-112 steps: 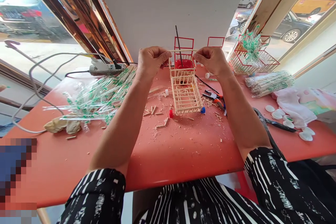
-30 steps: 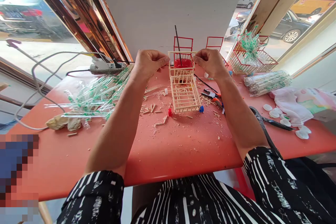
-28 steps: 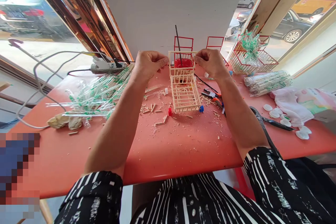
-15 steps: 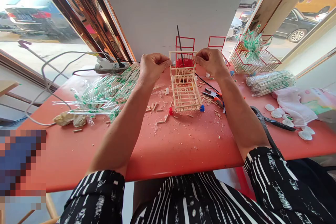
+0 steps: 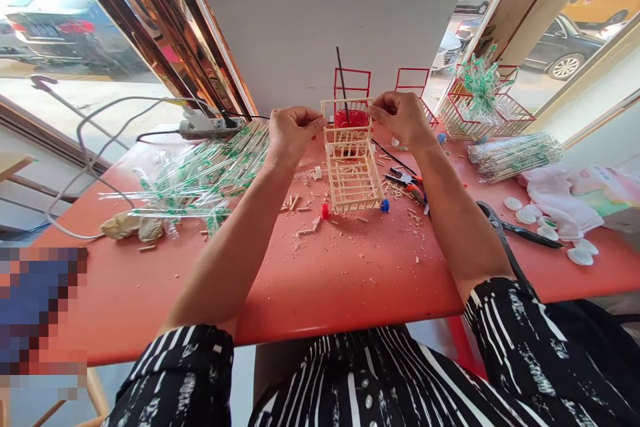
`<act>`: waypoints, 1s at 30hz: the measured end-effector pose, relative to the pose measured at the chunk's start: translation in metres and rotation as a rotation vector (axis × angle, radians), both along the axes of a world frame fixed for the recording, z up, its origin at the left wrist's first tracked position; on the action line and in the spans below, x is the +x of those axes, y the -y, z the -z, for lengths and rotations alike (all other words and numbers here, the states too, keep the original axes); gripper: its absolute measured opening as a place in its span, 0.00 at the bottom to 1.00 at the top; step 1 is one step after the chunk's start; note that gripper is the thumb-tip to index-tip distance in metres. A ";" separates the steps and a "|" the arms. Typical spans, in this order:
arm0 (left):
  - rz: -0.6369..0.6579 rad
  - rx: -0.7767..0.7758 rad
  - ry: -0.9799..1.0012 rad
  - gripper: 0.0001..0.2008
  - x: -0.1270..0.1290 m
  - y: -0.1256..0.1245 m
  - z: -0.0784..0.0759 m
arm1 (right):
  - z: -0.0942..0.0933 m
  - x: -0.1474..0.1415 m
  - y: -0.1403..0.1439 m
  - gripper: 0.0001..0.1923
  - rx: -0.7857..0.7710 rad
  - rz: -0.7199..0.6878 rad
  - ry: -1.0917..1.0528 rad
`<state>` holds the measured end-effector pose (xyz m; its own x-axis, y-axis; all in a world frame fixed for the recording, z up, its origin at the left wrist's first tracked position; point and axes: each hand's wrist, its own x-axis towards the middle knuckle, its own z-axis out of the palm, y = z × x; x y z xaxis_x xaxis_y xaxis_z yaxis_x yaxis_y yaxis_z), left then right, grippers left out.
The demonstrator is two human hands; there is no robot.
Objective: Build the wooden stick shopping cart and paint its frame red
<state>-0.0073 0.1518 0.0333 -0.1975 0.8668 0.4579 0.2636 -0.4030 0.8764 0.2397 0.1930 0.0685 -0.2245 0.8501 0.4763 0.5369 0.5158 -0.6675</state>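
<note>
A small cart built of pale wooden sticks [image 5: 354,177] stands on the red table [image 5: 350,280], with a red wheel and a blue wheel at its near corners. My left hand [image 5: 291,132] pinches the left end of the cart's top handle bar. My right hand [image 5: 401,117] pinches the right end of the same bar. Just behind the cart sits a red cup [image 5: 351,119] with a dark stick standing in it.
Clear green-printed wrappers [image 5: 200,177] lie in a heap on the left, beside a power strip [image 5: 207,125] with cables. Pliers [image 5: 407,183], scissors [image 5: 525,230], white caps [image 5: 530,217], cloth [image 5: 560,197] and a wrapper bundle [image 5: 515,155] lie right. Red wire carts [image 5: 480,107] stand behind. Stick offcuts litter the table.
Both hands stayed pinched on the handle bar, which sits lower on the cart's uprights than 3.7 s ago. The view shifted slightly.
</note>
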 end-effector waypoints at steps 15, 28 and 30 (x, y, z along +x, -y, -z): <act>0.046 -0.030 0.106 0.06 -0.009 0.003 -0.009 | 0.001 0.001 -0.001 0.08 0.029 -0.021 -0.009; 0.123 -0.125 0.188 0.04 -0.007 0.013 -0.012 | 0.003 -0.002 0.003 0.09 0.061 -0.017 -0.018; 0.128 -0.149 0.187 0.04 -0.007 0.015 -0.013 | 0.001 -0.002 0.004 0.08 0.050 -0.016 -0.015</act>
<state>-0.0144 0.1372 0.0461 -0.1516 0.9451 0.2894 0.0466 -0.2856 0.9572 0.2381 0.1892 0.0670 -0.2302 0.8213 0.5219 0.5183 0.5574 -0.6486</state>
